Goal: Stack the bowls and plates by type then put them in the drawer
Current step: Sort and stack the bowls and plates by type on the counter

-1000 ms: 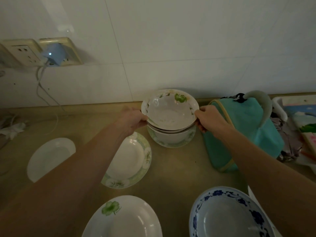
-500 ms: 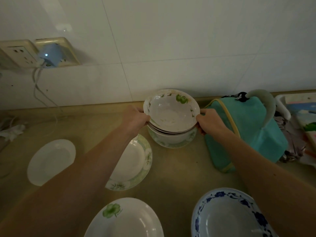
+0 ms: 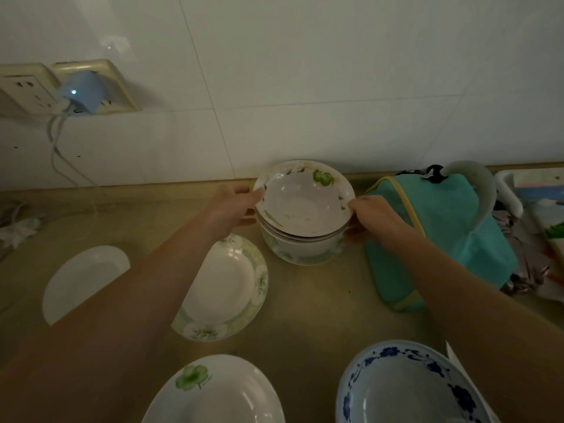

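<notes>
Since a second ago, little has been shifted: the stack of white ceramic bowls with green leaf prints [image 3: 303, 221] is still gripped at the back of the beige countertop [image 3: 311, 303]. Its left rim is pinched by the left hand [image 3: 233, 209], its right rim clamped by the right hand [image 3: 370, 216]. Left of the stack, a green-bordered white plate [image 3: 225, 288] is seen; nearer, a clover-printed white plate [image 3: 213, 392] and a blue-patterned white bowl [image 3: 406, 389]. A teal fabric bag [image 3: 439, 239] is seen right of it.
</notes>
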Action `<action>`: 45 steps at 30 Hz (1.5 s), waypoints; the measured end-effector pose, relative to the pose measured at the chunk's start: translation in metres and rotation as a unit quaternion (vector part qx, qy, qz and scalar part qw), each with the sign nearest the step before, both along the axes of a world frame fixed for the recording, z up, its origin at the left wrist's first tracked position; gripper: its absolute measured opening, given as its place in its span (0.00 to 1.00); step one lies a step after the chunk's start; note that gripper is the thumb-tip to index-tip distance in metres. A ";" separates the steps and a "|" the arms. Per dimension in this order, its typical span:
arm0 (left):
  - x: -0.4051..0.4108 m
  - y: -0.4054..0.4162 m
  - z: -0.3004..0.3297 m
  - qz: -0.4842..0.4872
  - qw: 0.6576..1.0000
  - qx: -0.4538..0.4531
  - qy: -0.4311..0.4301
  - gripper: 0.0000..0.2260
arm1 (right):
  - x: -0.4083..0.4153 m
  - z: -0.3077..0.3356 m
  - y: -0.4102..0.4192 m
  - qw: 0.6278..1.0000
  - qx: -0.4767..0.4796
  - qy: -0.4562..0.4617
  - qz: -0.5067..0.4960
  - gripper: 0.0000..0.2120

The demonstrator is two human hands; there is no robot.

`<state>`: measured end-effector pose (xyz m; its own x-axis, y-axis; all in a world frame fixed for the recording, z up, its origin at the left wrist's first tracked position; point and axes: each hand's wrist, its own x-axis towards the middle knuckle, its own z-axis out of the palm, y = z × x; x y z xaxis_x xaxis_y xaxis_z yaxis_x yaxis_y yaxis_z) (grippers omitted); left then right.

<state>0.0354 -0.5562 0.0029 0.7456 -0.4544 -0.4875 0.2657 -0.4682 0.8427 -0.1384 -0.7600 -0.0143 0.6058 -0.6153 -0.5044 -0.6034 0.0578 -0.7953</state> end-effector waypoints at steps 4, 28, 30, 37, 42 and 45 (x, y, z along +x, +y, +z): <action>-0.003 -0.018 -0.001 0.058 0.995 -0.020 0.075 0.11 | 0.004 0.000 -0.002 0.997 0.060 -0.020 -0.044 0.12; 0.025 0.095 0.061 -0.036 0.983 -0.163 0.079 0.10 | -0.005 0.072 0.070 0.980 0.023 -0.197 0.001 0.12; 0.026 0.117 0.065 -0.052 0.984 -0.154 0.079 0.10 | -0.002 0.075 0.090 0.982 0.019 -0.186 0.016 0.12; 0.022 0.193 0.056 -0.059 0.980 -0.172 0.085 0.15 | 0.010 0.068 0.150 0.987 0.013 -0.158 0.039 0.12; 0.023 0.245 0.041 -0.042 0.973 -0.196 0.112 0.15 | 0.021 0.058 0.198 0.989 0.034 -0.138 0.034 0.10; 0.030 0.276 0.037 -0.004 0.970 -0.209 0.125 0.12 | 0.029 0.054 0.228 0.987 0.058 -0.146 0.040 0.10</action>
